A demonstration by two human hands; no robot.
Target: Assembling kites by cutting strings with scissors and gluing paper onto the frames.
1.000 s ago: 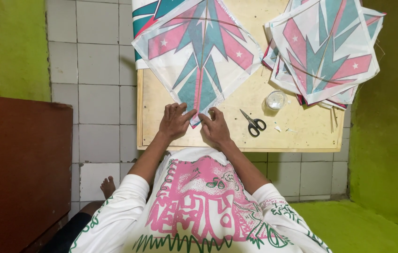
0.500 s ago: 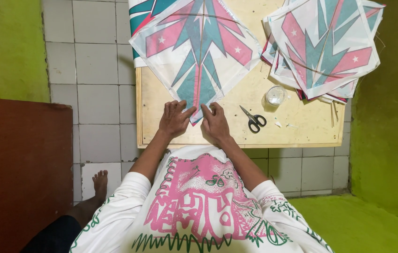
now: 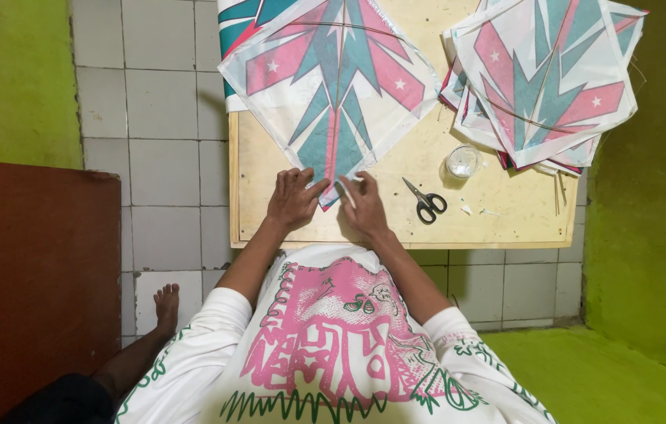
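Observation:
A diamond-shaped paper kite (image 3: 333, 86), white with teal and pink-red shapes and small white stars, lies on a pale wooden board (image 3: 505, 220). Its lower tip points toward me. My left hand (image 3: 292, 200) presses flat on the left side of that tip. My right hand (image 3: 363, 206) pinches the tip's right edge between thumb and fingers. A thin stick runs down the kite's middle.
A stack of similar kites (image 3: 545, 74) lies at the board's far right. Black-handled scissors (image 3: 425, 201) and a small clear round container (image 3: 462, 161) sit to the right of my hands. Grey floor tiles, a brown panel (image 3: 34, 275) at left, green walls, my bare foot (image 3: 166, 302).
The kite has shifted slightly toward the upper edge of the view. Both hands stay at its lower tip, fingers working the edge.

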